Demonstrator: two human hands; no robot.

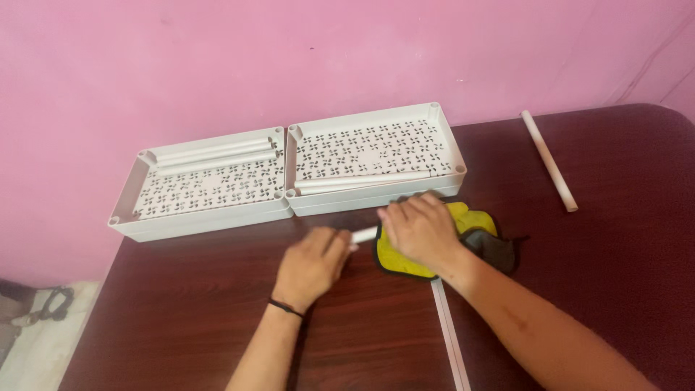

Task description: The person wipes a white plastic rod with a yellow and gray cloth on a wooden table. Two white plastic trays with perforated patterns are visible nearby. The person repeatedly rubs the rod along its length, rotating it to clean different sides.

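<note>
— white strip (450, 337) lies nearest, flat on the dark tabletop (181, 318), running between the forearms. and the hands?

— left hand (311, 264) lies knuckles up, wrist banded black, its grip curled shut on the white tube (365, 234). right hand (420, 230) presses palm down on the yellow cloth (405, 261) wrapped over that tube, grip clamped on the cloth.

— where's this?

— just before the right tray (449, 148); the left tray (127, 199) sits beside it.

Glossy dark wood-grain table (615, 275), matt white plastic trays (210, 185) (perforated), smooth white tube (548, 160), soft yellow cloth (474, 221)
</note>
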